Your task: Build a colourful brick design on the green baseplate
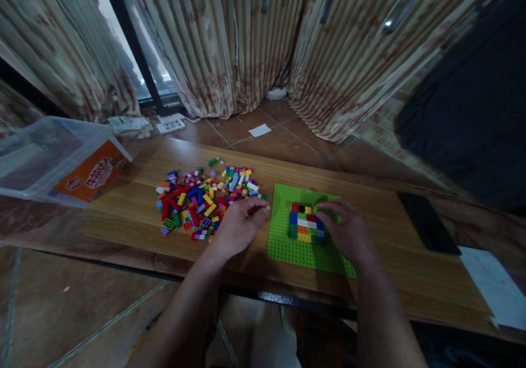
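My left hand [242, 223] is closed in a pinch by the left edge of the green baseplate [283, 253]. A small yellow brick [268, 208] shows at its fingertips. On the baseplate stands a low block of joined bricks [306, 223] in red, blue, white, orange, yellow and green. My right hand [345, 225] is over the right part of the baseplate, its thumb and fingers pinched at the upper right corner of this block. What lies between those fingertips is too small to make out. A heap of loose coloured bricks [201, 201] spreads left of my left hand.
A clear plastic box [36, 165] with an orange label stands at the table's left end. On the wooden table [382, 236], a black phone [427, 223] and white paper [495, 286] lie to the right. Curtains [242, 45] hang beyond the far edge, above a tiled floor.
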`<move>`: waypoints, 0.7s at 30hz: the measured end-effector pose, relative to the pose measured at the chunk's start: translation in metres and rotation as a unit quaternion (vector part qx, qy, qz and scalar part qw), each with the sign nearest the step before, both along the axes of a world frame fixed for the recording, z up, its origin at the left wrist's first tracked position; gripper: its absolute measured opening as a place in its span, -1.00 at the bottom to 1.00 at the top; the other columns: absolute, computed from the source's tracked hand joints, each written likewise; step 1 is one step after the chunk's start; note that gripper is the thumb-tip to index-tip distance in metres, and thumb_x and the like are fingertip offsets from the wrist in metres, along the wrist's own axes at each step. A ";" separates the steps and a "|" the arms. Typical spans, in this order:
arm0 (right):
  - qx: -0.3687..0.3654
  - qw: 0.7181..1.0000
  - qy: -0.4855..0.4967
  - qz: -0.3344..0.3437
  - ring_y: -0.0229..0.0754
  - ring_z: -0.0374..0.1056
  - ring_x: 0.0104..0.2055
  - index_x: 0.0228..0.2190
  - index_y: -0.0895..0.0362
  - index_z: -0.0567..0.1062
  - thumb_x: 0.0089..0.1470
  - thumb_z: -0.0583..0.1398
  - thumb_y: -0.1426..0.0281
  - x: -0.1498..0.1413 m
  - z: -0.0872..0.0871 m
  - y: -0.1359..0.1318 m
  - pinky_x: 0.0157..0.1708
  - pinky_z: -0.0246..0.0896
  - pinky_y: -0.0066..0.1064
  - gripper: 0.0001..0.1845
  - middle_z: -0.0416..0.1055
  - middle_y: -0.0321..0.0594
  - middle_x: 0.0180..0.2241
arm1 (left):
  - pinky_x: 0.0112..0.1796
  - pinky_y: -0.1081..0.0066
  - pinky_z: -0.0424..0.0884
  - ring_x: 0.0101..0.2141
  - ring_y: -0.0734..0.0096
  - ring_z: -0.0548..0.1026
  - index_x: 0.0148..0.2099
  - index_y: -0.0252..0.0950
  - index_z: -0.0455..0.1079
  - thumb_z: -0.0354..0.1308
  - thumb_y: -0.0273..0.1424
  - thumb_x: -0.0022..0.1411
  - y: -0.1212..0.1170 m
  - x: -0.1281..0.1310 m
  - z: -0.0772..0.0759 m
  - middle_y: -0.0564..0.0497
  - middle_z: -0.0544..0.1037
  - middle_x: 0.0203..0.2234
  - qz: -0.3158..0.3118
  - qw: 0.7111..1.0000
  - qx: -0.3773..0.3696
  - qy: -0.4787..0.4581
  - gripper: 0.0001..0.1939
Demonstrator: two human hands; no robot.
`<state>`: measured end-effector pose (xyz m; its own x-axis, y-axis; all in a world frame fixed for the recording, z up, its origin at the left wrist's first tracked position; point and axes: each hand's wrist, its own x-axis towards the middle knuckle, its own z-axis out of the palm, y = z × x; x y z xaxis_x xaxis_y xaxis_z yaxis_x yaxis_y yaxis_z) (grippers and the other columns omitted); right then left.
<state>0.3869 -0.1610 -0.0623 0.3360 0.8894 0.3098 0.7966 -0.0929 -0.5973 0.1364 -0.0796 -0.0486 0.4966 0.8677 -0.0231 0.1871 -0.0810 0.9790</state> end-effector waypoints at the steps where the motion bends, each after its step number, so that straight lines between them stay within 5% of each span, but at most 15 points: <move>1: -0.006 1.000 0.002 0.002 -0.01 0.37 -0.13 -0.33 0.08 0.60 0.08 0.18 0.14 -0.001 0.000 0.001 -0.06 0.26 -0.07 -0.69 0.45 -0.09 -0.23 | -0.32 0.42 0.41 -0.36 0.40 0.48 -0.17 -0.29 0.48 0.12 -0.27 0.22 0.000 0.000 0.001 0.02 0.56 -0.38 -0.001 1.000 0.002 0.001 -0.77; 21: -0.040 0.998 0.041 0.002 -0.06 0.41 -0.19 -0.39 0.04 0.62 0.01 0.24 0.20 -0.001 -0.002 0.007 -0.10 0.29 -0.14 -0.78 0.51 -0.17 -0.26 | -0.31 0.41 0.37 -0.37 0.39 0.49 -0.14 -0.30 0.48 0.10 -0.33 0.23 0.000 -0.005 0.004 0.01 0.58 -0.36 0.004 0.998 0.042 0.035 -0.78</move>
